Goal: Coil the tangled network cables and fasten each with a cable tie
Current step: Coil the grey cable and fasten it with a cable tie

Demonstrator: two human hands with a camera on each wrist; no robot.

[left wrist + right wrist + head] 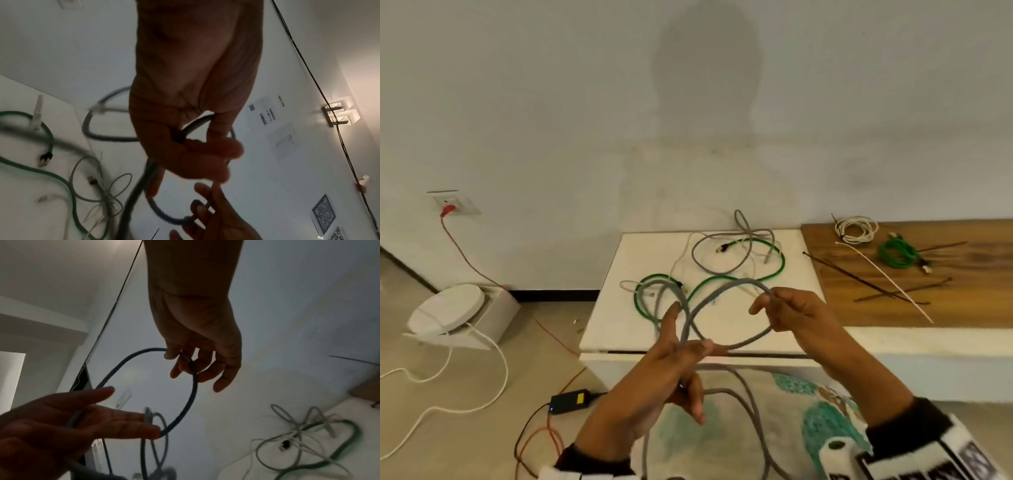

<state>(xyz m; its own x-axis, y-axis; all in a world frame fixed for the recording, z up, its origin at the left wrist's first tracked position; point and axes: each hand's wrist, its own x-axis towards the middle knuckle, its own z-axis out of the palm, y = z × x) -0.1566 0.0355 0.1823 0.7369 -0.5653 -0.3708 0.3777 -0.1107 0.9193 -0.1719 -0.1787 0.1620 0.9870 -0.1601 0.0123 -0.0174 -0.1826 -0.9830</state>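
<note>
A thick grey network cable (753,339) forms one loop in the air between my hands, and its tail hangs down over the rug. My left hand (688,342) holds the loop's crossing, thumb pressing the cable onto the fingers, index finger straight. My right hand (767,301) pinches the loop's far side. The left wrist view has the cable (162,214) running through the left palm (195,146). The loop (193,394) hangs from the right hand's fingers (197,356) in the right wrist view. A green cable (774,270) lies tangled with thin grey and white ones on the white table (619,325).
The wooden bench (962,291) on the right carries a coiled white cable (856,229), a coiled green cable (895,253), black cable ties (859,277) and a white tie (887,277). On the floor at left are a robot vacuum (445,308), a power adapter (570,401) and loose wires.
</note>
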